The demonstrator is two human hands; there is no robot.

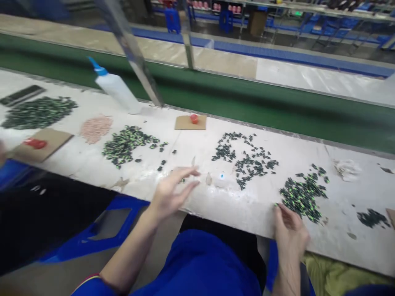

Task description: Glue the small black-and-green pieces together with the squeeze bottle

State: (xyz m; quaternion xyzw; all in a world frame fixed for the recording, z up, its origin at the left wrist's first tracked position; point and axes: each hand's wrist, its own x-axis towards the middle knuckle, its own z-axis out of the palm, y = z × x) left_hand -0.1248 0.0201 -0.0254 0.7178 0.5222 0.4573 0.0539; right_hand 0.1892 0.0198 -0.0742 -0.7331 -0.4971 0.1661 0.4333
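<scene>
Over the white tabletop (pixel 203 201), my left hand (pixel 168 193) has its thumb and fingers apart. A small dark-and-green bit shows behind those fingers; it seems to lie on the table, not in the grip. Near the table's front edge, my right hand (pixel 290 230) pinches a small black-and-green piece (pixel 277 204) between thumb and forefinger. Right beside that hand lies a pile of black-and-green pieces (pixel 304 195). Scattered small dark pieces (pixel 254 164) lie between and beyond my hands. Left of my left hand is another black-and-green pile (pixel 125 144), with several strays.
A white squeeze bottle (pixel 119 90) with a blue nozzle stands by a metal post (pixel 138 65). A red cap (pixel 194 119) sits on cardboard (pixel 182 122). Pink pieces (pixel 96 128) and a dark pile (pixel 41 113) lie left. Crumpled white tissue (pixel 348 169) lies right. A neighbouring person's dark-clothed leg (pixel 46 213) shows left.
</scene>
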